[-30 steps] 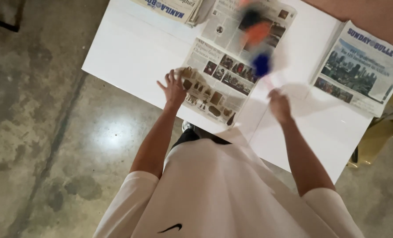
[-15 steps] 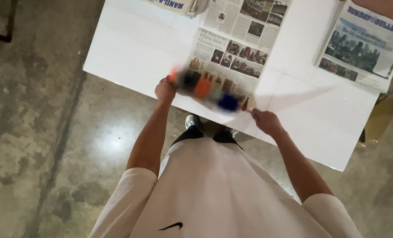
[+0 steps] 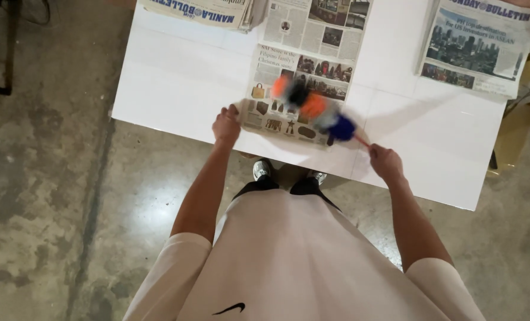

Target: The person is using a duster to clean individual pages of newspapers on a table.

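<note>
Fingers of right hand [image 3: 385, 161] gripping duster [image 3: 312, 107], head pointing up-left

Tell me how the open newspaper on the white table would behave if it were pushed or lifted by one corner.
The open newspaper looks like thin sheets lying flat, so it would probably flop and bend rather than stay stiff. It seems light and likely to slide on the smooth table; the left hand at its corner, while the right hand swings the duster, fits that.

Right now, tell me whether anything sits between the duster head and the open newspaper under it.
Nothing visible does. The right hand holds the duster by its handle, its blurred orange, black and blue head directly over the open newspaper. The left hand pins the page's near left corner, clear of the head.
</note>
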